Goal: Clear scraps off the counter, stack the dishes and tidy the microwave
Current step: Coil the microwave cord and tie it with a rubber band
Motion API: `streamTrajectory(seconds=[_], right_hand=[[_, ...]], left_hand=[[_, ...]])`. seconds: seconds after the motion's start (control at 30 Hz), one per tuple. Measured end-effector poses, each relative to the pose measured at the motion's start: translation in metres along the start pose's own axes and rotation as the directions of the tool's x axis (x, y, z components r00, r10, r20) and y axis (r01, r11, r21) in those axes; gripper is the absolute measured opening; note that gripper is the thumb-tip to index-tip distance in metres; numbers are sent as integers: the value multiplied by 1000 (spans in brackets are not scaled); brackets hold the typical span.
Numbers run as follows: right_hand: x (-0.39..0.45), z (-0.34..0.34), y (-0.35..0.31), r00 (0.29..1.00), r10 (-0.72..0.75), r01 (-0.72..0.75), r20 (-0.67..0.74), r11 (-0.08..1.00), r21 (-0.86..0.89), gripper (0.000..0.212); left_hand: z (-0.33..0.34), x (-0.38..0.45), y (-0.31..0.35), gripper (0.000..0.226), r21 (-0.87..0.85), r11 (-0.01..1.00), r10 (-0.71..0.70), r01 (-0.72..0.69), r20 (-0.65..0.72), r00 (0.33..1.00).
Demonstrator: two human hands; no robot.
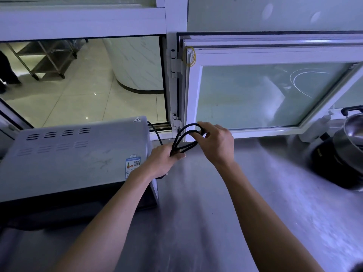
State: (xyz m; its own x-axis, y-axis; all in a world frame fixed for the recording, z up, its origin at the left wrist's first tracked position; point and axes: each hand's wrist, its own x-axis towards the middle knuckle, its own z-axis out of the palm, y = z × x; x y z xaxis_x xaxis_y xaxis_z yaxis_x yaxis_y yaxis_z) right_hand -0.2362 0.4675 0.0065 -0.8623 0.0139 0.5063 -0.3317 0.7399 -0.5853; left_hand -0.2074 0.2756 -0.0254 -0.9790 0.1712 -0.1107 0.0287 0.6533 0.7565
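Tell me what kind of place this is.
Probably a commercial kitchen: a steel counter holds a microwave and a metal pot, and an open serving hatch looks onto a tiled room.

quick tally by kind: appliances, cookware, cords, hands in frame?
Appliances: 1, the microwave
Cookware: 1, the steel pot at the right edge
Cords: 1, the black power cord, looped, held by the left hand and the right hand
Hands: 2
Total: 5

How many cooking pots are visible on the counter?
1: a steel pot at the far right of the counter, sitting on a black base and cut off by the frame edge; others may lie outside view.
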Motion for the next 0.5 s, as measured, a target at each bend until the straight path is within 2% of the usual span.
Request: streamTrajectory(seconds=[0.2,0.33,0.43,0.5], right_hand=[[-5,0,7,995,91,-91,38,996,-9,26],[-4,-2,9,988,149,-151,47,987,45,25],[2,-2,4,983,147,-162,112,976,142,21],[7,-2,1,981,124,-151,150,971,183,17]], left_hand=[[9,0,-3,22,167,983,89,-75,-74,993],[10,0,1,31,324,925,245,-198,-109,964],[9,1,-2,16,348,914,256,-206,-102,961],[7,3,-5,16,332,926,231,-179,-125,965]])
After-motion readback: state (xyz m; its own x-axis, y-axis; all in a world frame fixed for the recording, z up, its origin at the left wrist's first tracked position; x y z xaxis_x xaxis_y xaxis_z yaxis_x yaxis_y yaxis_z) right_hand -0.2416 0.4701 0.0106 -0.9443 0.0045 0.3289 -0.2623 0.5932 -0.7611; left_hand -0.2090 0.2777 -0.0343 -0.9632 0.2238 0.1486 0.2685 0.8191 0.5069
